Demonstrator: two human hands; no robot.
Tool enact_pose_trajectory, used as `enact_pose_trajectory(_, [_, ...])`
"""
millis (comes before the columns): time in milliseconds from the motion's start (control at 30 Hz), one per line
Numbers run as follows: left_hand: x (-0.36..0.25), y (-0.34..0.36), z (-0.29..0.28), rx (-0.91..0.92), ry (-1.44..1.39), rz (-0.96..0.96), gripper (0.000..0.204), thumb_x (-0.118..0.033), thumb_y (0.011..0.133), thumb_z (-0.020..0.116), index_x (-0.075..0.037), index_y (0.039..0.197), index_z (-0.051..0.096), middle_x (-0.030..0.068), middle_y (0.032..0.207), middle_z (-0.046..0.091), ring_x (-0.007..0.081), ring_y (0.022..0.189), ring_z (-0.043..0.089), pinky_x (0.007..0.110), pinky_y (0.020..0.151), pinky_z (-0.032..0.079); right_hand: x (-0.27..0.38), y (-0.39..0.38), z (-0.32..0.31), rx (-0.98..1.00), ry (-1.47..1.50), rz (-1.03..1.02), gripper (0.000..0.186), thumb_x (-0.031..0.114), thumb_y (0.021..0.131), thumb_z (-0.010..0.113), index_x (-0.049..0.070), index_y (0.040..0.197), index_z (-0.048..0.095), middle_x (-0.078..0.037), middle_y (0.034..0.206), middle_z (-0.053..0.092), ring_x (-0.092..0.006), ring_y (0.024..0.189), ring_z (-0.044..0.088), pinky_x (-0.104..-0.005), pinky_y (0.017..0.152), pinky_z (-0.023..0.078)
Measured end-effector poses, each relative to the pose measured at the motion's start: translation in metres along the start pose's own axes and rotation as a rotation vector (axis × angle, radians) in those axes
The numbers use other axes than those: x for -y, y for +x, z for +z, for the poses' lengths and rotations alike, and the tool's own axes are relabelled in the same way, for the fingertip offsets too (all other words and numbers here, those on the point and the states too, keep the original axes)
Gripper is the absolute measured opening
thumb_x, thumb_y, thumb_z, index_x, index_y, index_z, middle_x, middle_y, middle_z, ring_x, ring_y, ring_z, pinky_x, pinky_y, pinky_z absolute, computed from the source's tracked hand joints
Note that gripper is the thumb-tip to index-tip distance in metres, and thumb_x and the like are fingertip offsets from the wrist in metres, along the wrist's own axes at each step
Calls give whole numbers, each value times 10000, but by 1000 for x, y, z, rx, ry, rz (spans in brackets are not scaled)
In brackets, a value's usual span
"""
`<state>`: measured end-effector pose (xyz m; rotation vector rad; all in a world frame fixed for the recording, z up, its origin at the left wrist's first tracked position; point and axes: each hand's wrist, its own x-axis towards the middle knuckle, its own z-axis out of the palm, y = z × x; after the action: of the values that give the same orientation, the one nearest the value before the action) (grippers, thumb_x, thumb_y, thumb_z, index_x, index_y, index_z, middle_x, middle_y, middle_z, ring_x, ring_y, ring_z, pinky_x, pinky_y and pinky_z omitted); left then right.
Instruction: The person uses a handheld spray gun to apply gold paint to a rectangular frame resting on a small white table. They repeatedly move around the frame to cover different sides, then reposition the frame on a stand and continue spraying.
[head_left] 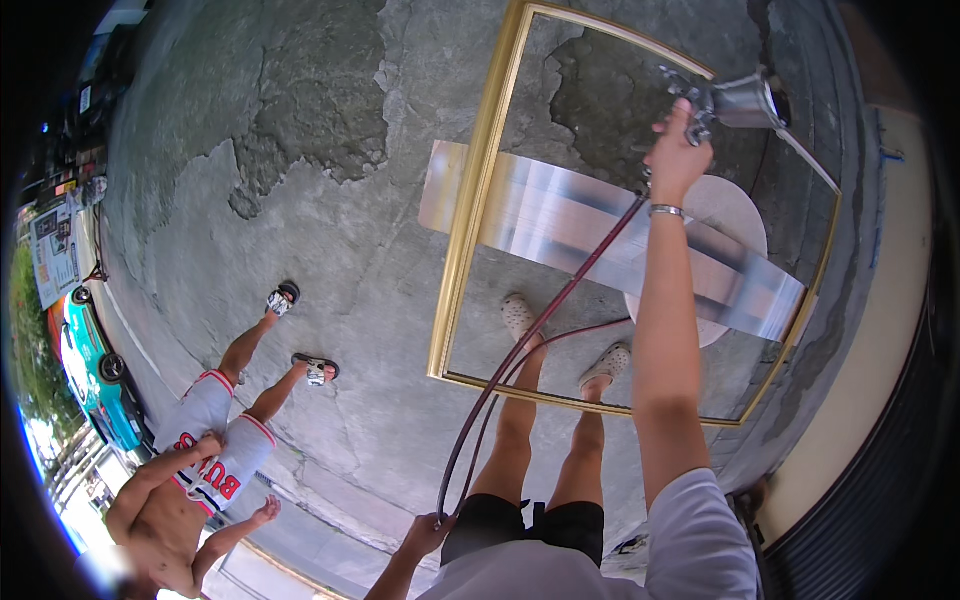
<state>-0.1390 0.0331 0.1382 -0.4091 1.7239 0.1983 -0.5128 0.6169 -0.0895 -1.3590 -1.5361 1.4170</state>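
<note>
Ground: cracked grey concrete [350, 230].
Gun: right hand [680, 152] clasped silver metal spray gun [742, 103], upper right.
Hose: left hand [427, 535] gripped dark-red hose [570, 291], lower middle, seemingly controlling slack.

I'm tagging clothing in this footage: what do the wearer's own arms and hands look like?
The right arm has a white short sleeve and a silver-toned wristband. The right grip and left grip are ungloved hands. The left sleeve can't be made out.
</note>
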Motion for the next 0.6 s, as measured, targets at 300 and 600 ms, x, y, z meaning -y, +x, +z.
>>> enact_pose_trajectory(300, [22,-23,26,-62,-111,5,398,-391,1001,602,-24,926,735,149,703,692,226,688,666,398,662,500,25,-59,72,402,192,79,391,343,961,696,-46,932,726,-88,682,708,-149,438,590,-306,392,425])
enact_pose_trajectory(600, [21,-26,21,-22,-64,19,421,-446,961,639,-41,970,755,217,830,726,367,840,726,433,737,544,12,-12,41,70,-206,-221,436,379,937,696,-41,821,707,-200,707,689,-357,663,673,-426,644,516])
